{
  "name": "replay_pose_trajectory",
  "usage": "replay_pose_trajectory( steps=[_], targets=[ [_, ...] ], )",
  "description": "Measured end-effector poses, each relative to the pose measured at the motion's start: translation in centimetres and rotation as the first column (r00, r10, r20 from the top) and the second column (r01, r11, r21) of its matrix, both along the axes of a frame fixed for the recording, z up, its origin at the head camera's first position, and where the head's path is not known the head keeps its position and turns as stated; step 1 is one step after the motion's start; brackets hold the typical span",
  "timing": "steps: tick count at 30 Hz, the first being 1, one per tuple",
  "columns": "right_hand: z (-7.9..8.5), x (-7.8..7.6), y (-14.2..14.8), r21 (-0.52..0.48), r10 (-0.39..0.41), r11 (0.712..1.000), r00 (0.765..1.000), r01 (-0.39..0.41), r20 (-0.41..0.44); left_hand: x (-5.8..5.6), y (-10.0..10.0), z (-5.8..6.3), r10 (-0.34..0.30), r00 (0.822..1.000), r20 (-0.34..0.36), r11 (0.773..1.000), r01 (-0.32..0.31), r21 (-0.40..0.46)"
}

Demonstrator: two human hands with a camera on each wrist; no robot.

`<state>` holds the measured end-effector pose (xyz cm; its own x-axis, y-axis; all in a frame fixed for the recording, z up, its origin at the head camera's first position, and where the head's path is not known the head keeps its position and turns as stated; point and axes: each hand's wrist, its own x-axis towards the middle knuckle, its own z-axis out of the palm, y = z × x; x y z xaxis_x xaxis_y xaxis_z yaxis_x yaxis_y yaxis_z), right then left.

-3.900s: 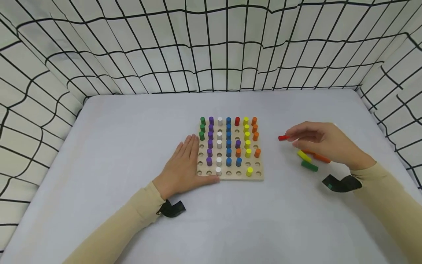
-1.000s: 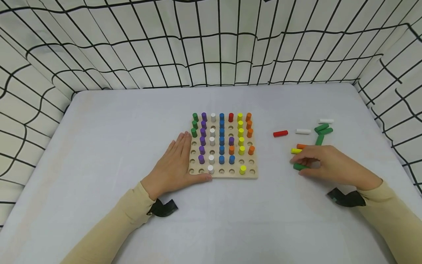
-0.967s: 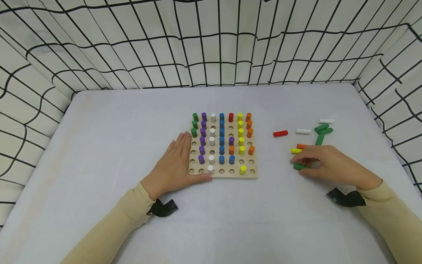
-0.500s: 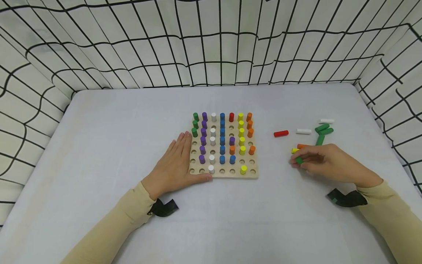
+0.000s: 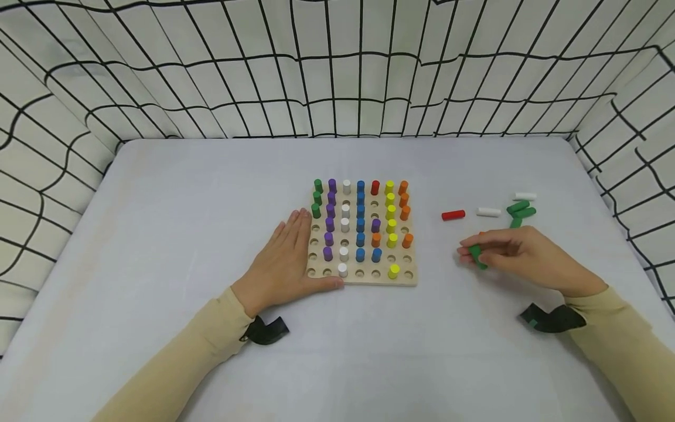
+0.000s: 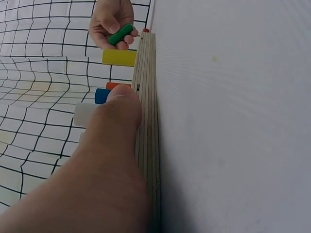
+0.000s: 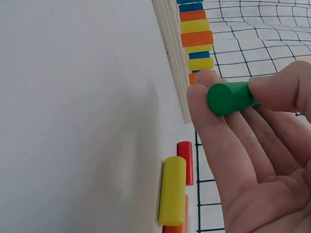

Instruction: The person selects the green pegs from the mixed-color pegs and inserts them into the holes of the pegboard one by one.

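Note:
In the head view, a square wooden pegboard [image 5: 377, 281] holds rows of green, purple, white, blue, red, yellow and orange pegs, with some bare holes. My left hand [image 5: 279, 261] lies along its left side, fingers straight, the thumb stretched along the near edge. To the right of the board, my right hand [image 5: 527, 261] pinches a green peg [image 5: 477, 257] between thumb and fingers. In the right wrist view the green peg [image 7: 232, 98] sits across the fingertips, above a yellow peg [image 7: 172, 190] lying on the table.
Loose pegs lie right of the board: a red peg [image 5: 453, 215], a white peg [image 5: 488, 212], another white peg [image 5: 524, 196] and several green pegs [image 5: 523, 212]. An orange peg [image 7: 176, 229] shows beside the yellow one. Black wire mesh [image 5: 337, 76] surrounds the white table [image 5: 211, 187].
Earlier the right hand was at the red peg, which now lies loose. It then reached the green peg on the table, and has since picked it up and tilted it. The left hand stays at the board.

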<state>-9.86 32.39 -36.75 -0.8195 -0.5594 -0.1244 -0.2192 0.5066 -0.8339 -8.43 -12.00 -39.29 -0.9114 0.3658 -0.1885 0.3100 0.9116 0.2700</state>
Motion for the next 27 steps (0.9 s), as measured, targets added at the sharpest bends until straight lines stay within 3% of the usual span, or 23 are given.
replay_pose_trajectory(
  steps=[15, 27],
  targets=[
    [2.5, -1.1, -3.0, -0.02, -0.015, 1.0, 1.0, 0.015, 0.002, 0.2, 0.2, 0.3, -0.029, 0.999, -0.041, 0.997, 0.026, -0.071],
    [3.7, -2.2, -5.5, -0.033, -0.021, 0.999, 1.0, 0.021, 0.004, 0.3, 0.1, 0.3, -0.023, 0.998, -0.054, 0.997, 0.018, -0.08]
  ],
)
